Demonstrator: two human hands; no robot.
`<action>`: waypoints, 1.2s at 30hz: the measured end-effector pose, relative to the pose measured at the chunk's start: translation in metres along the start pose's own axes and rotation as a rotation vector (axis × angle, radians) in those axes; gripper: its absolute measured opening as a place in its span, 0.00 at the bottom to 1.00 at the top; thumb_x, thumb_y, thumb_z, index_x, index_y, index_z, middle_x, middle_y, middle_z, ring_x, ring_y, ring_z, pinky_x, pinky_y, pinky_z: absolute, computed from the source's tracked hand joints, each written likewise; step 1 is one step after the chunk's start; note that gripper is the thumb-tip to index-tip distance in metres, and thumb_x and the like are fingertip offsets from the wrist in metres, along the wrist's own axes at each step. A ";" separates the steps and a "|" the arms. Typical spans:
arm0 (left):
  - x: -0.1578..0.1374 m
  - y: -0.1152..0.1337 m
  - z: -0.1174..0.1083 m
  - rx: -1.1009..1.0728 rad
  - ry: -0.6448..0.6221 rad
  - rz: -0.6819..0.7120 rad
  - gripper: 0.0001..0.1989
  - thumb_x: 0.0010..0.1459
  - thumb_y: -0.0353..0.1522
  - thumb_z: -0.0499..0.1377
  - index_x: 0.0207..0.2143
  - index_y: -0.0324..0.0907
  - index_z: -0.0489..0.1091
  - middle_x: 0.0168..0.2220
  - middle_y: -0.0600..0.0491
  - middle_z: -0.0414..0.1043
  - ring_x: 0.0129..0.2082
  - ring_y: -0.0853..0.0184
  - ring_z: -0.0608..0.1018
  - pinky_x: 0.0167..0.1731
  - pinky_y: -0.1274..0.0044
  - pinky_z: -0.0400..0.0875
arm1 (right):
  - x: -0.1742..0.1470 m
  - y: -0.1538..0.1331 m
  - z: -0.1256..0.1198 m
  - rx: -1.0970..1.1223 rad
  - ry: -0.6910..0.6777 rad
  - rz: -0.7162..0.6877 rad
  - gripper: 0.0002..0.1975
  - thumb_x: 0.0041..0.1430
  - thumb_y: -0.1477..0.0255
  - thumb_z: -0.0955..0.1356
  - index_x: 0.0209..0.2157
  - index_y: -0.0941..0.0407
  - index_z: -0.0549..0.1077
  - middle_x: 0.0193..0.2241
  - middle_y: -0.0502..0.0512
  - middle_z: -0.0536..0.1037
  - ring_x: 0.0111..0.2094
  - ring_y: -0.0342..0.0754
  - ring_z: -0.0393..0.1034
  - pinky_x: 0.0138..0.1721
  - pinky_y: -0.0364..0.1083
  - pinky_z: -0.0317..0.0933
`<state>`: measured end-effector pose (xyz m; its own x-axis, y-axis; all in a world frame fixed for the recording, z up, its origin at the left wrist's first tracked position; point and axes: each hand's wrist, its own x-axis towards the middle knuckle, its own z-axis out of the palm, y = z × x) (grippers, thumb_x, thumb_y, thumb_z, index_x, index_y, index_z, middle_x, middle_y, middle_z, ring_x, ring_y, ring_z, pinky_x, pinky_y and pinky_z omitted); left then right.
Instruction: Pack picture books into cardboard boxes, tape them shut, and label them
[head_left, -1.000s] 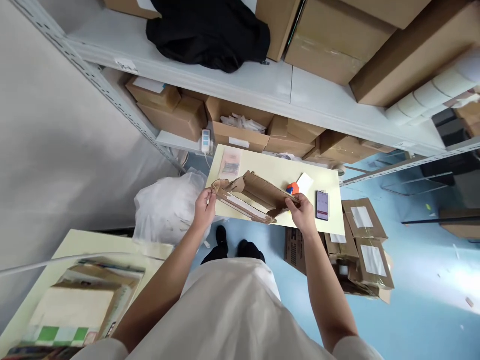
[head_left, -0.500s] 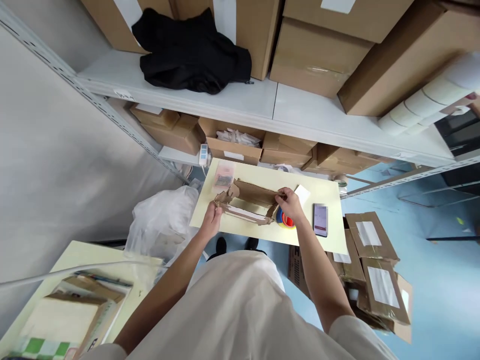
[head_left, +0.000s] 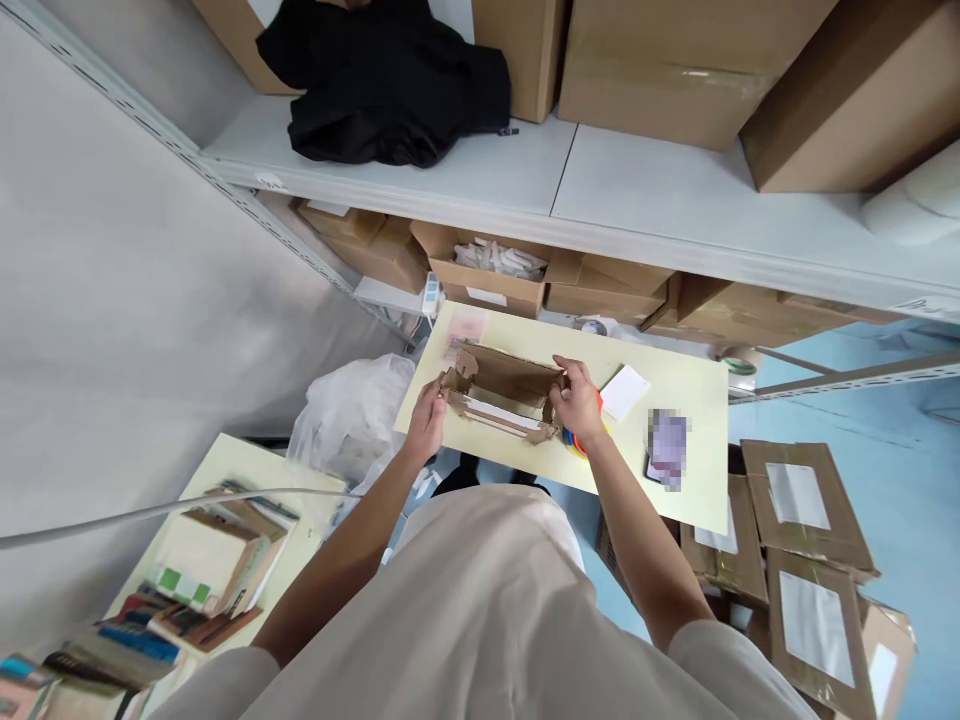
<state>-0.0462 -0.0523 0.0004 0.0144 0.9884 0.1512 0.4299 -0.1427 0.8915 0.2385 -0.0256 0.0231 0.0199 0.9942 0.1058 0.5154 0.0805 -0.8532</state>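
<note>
A torn brown cardboard box [head_left: 517, 375], its middle showing the tabletop through it, is held above the pale yellow table [head_left: 480, 325]. My left hand [head_left: 427, 418] is closed on its left end. At the right end, my right hand [head_left: 576, 398] grips the cardboard edge between thumb and fingers. Partly covered by that hand lies a round red, blue and yellow item [head_left: 571, 440]. A white card [head_left: 625, 391] rests just right of the hand, and a phone [head_left: 666, 448] with a blurred screen lies farther right. Behind the box's left end sits a pinkish see-through packet [head_left: 465, 328].
A shelf [head_left: 630, 195] with boxes and a black garment [head_left: 397, 85] spans the far side. Taped boxes [head_left: 817, 590] are stacked on the floor at right. A white plastic bag [head_left: 352, 410] and a side table with books [head_left: 202, 560] are at left.
The view has shifted, bringing more of the side table into sight. My right hand has changed its hold on the box's right end, fingers now farther over the edge. Both hands still hold the box.
</note>
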 end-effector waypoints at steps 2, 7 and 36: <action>0.005 0.002 -0.002 0.061 -0.043 0.058 0.30 0.64 0.50 0.44 0.60 0.43 0.62 0.57 0.41 0.64 0.59 0.56 0.66 0.58 0.64 0.60 | -0.005 0.000 0.005 0.037 0.057 0.052 0.30 0.52 0.74 0.64 0.58 0.54 0.60 0.51 0.61 0.65 0.37 0.47 0.67 0.48 0.52 0.65; 0.014 -0.002 -0.009 0.166 -0.172 0.192 0.29 0.62 0.43 0.52 0.62 0.41 0.58 0.58 0.40 0.61 0.60 0.55 0.65 0.59 0.63 0.59 | -0.026 0.001 0.013 0.161 0.194 0.207 0.31 0.52 0.66 0.68 0.57 0.53 0.58 0.52 0.61 0.66 0.43 0.49 0.68 0.48 0.53 0.66; 0.017 -0.030 -0.010 0.309 -0.264 0.310 0.13 0.64 0.31 0.48 0.49 0.40 0.65 0.54 0.43 0.61 0.54 0.59 0.70 0.55 0.65 0.68 | -0.070 -0.003 0.026 -0.159 -0.048 0.050 0.13 0.62 0.63 0.62 0.33 0.56 0.73 0.62 0.64 0.62 0.58 0.55 0.65 0.52 0.53 0.64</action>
<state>-0.0680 -0.0317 -0.0198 0.3935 0.8875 0.2398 0.6160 -0.4482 0.6478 0.2135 -0.0939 0.0051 0.0102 0.9992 0.0380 0.6436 0.0225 -0.7651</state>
